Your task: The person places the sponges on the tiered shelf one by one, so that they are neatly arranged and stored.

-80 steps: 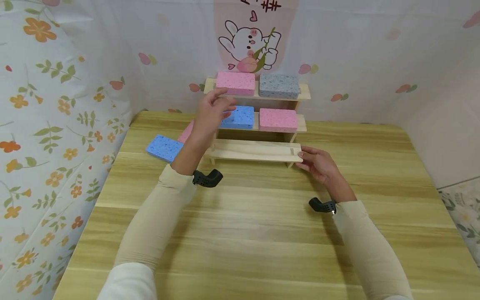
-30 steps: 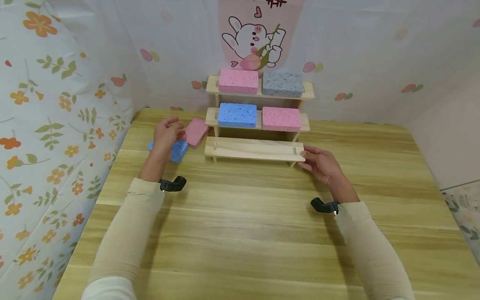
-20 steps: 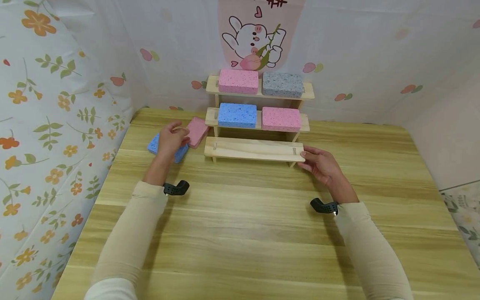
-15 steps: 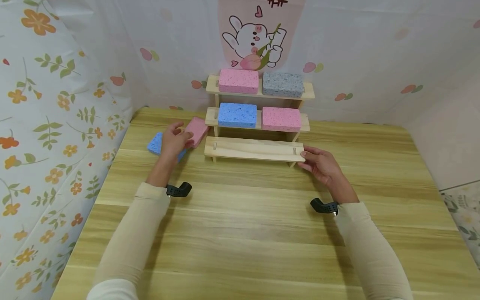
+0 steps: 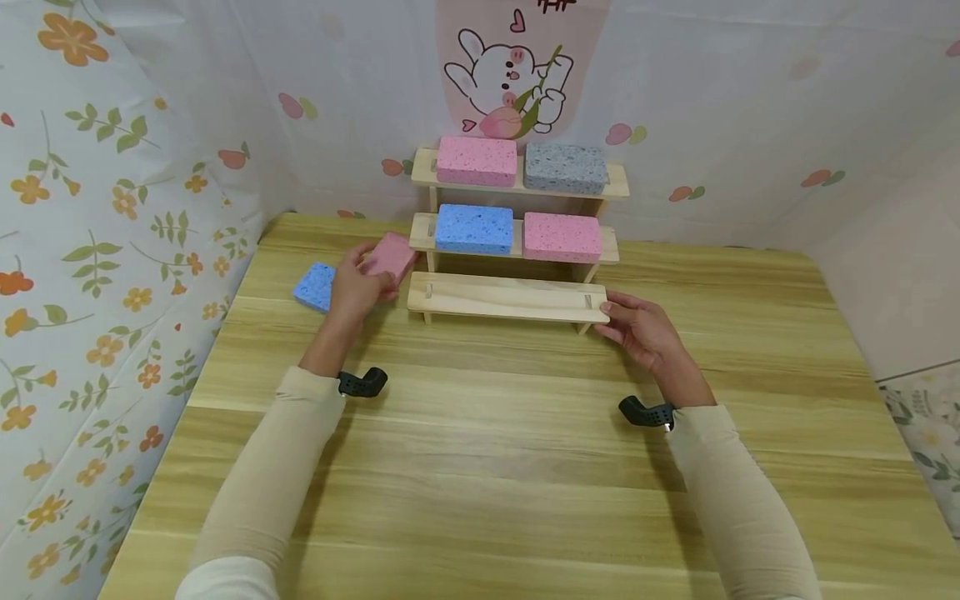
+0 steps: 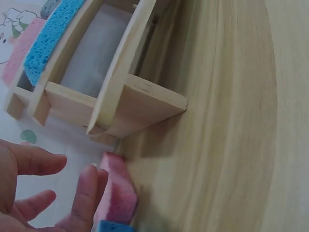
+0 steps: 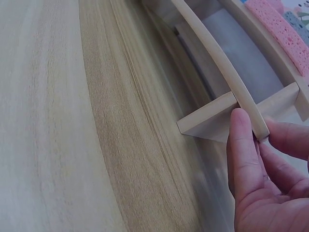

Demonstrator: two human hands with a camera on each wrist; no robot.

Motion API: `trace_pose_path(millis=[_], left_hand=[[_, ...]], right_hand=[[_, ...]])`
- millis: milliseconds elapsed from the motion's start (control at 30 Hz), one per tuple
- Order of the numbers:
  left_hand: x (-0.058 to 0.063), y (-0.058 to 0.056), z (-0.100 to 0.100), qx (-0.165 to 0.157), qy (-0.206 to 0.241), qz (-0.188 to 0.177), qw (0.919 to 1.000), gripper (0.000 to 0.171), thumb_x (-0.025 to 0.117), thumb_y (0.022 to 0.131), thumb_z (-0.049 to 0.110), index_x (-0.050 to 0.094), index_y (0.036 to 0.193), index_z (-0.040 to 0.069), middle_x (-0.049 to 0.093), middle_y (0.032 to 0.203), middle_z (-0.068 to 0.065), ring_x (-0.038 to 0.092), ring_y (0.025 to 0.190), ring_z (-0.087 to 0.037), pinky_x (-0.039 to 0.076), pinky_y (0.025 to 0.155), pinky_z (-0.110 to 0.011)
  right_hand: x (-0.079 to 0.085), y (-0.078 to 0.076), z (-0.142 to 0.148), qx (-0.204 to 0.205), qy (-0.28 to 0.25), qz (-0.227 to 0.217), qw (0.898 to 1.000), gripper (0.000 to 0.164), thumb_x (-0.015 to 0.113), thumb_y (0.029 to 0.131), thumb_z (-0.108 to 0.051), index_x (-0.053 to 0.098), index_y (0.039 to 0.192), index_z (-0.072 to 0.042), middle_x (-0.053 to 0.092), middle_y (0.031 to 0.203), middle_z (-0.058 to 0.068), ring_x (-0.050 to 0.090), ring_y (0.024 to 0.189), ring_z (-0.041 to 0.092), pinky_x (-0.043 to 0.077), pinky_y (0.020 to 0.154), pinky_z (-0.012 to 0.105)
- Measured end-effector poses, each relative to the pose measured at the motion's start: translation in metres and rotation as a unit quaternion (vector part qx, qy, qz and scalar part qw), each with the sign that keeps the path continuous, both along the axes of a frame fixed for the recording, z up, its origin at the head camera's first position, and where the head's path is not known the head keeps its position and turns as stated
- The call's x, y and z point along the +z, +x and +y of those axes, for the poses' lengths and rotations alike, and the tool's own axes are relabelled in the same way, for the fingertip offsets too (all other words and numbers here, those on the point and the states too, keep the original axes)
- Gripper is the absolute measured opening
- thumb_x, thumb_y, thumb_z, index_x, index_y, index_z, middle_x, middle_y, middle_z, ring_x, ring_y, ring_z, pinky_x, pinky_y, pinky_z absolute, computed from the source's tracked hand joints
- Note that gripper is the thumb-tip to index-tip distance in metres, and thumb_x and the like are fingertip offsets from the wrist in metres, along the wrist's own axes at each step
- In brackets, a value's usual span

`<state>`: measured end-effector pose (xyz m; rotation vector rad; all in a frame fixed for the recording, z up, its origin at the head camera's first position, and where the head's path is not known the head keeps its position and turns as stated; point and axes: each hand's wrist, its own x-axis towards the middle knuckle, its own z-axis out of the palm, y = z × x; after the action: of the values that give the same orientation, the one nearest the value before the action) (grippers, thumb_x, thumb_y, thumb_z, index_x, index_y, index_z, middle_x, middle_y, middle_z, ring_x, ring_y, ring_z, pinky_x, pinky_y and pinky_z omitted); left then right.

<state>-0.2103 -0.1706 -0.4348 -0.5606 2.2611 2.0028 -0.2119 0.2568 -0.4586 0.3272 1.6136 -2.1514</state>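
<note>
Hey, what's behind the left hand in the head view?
Behind the left hand, a pink sponge and a blue sponge show in part. The hand covers much of the blue one; anything else underneath is hidden.

left: white sheeting (image 5: 56,275), printed with orange flowers (image 5: 73,39) | back: pale sheeting (image 5: 712,92), printed with small motifs (image 5: 619,134) and a rabbit (image 5: 487,82) | right: pale surface (image 5: 903,275), crossed by a dark line (image 5: 918,369) | table (image 5: 487,483): wood-grained, softly lit

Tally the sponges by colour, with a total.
Pink: 3 (top-tier pink sponge, middle-tier pink sponge, tabletop pink sponge)
Blue: 2 (middle-tier blue sponge, tabletop blue sponge)
Grey: 1 (top-tier grey sponge)
Total: 6
</note>
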Motion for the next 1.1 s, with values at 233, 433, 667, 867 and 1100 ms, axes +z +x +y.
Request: trace_pose_path(millis=[233, 433, 667, 867, 1100], left_hand=[[0.014, 0.005, -0.028, 0.013, 0.009, 0.017, 0.9997, 0.061, 0.056, 0.098, 0.010, 0.030, 0.153, 0.016, 0.026, 0.155, -0.016, 0.066, 0.073, -0.011, 0.057, 0.069, -0.021], [0.021, 0.011, -0.056, 0.059, 0.018, 0.022, 0.9979, 0.059, 0.057, 0.098, 0.014, 0.033, 0.151, 0.012, 0.055, 0.120, -0.009, 0.068, 0.076, -0.013, 0.057, 0.069, -0.021], [0.022, 0.016, -0.079, 0.073, -0.007, 0.009, 0.9973, 0.058, 0.058, 0.098, 0.020, 0.035, 0.151, 0.014, 0.057, 0.105, 0.002, 0.067, 0.086, -0.012, 0.056, 0.080, -0.022], [0.022, 0.018, -0.091, 0.076, -0.004, 0.002, 0.9971, 0.058, 0.058, 0.097, 0.017, 0.035, 0.151, 0.012, 0.058, 0.099, 0.006, 0.064, 0.083, -0.006, 0.054, 0.080, -0.019], [0.018, 0.023, -0.104, 0.070, -0.049, -0.006, 0.9963, 0.053, 0.054, 0.099, 0.022, 0.039, 0.148, 0.008, 0.063, 0.082, 0.017, 0.062, 0.084, -0.005, 0.049, 0.087, -0.025]], right_hand=[[-0.001, -0.001, 0.001, -0.003, -0.011, -0.001, 1.000, 0.058, 0.055, 0.097, -0.002, 0.030, 0.148, 0.005, 0.058, 0.110, 0.006, 0.067, 0.088, 0.015, 0.057, 0.077, 0.024], [0.001, -0.002, 0.001, -0.003, -0.010, 0.000, 1.000, 0.061, 0.056, 0.097, -0.001, 0.027, 0.150, 0.005, 0.057, 0.111, 0.007, 0.067, 0.089, 0.015, 0.057, 0.077, 0.024], [0.001, -0.001, 0.000, 0.000, -0.008, -0.003, 1.000, 0.060, 0.057, 0.097, -0.002, 0.028, 0.149, 0.005, 0.055, 0.114, 0.007, 0.067, 0.090, 0.015, 0.057, 0.078, 0.024], [0.001, 0.000, 0.000, -0.002, -0.008, -0.003, 1.000, 0.060, 0.056, 0.097, -0.002, 0.029, 0.149, 0.004, 0.056, 0.113, 0.007, 0.067, 0.090, 0.015, 0.057, 0.078, 0.024], [0.000, -0.001, 0.002, -0.004, -0.014, -0.012, 1.000, 0.059, 0.057, 0.097, -0.002, 0.030, 0.149, 0.004, 0.054, 0.115, 0.008, 0.067, 0.090, 0.015, 0.057, 0.079, 0.025]])
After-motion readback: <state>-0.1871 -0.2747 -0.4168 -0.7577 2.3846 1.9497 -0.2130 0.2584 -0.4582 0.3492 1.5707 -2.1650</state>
